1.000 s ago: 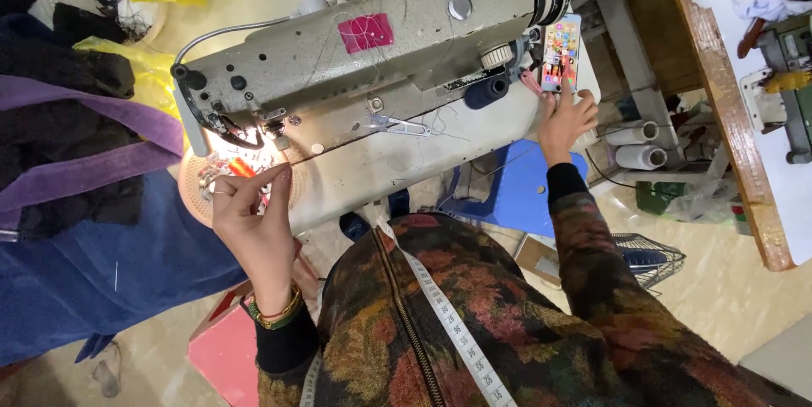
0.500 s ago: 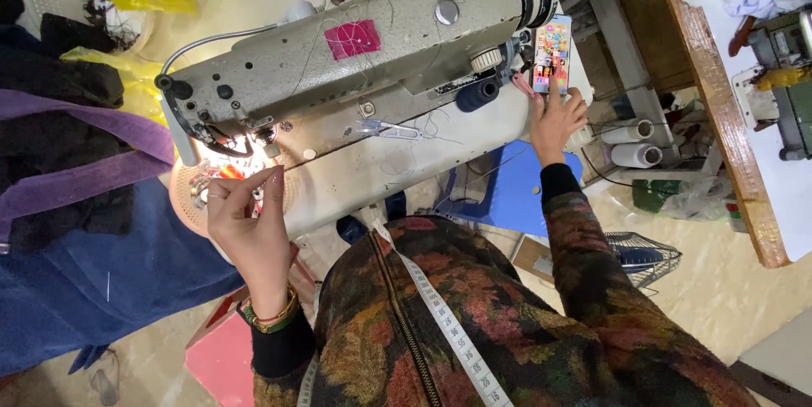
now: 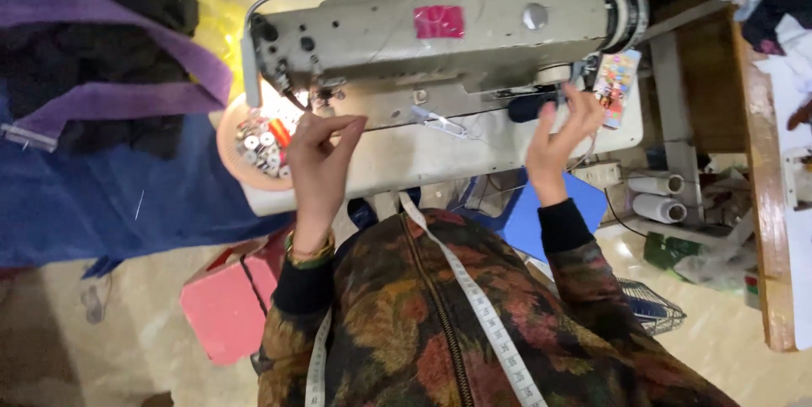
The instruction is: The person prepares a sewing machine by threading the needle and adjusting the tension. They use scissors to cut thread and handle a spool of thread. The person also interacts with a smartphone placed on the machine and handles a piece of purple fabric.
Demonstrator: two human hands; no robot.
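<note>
1. Sewing machine [image 3: 440, 43] sits on the pale table [image 3: 440, 157], just beyond both hands.
2. Left hand [image 3: 317, 170] pinches fingertips together near the needle end (whether on thread, I cannot tell).
3. Right hand [image 3: 558, 140] is spread open below the handwheel [image 3: 626, 13], holding nothing.

Floral dark jacket with black cuffs, gold bangles, white tape measure [image 3: 474, 297] around neck.

A pink rectangular label [image 3: 439, 22] is stuck on the top of the grey-green sewing machine [image 3: 474, 43] — roughly mid-body. At the machine's right end, a small colourful card [image 3: 615, 88] with bright dots rests on the tabletop [image 3: 440, 157] — just beside the right hand [image 3: 560, 132].
</note>
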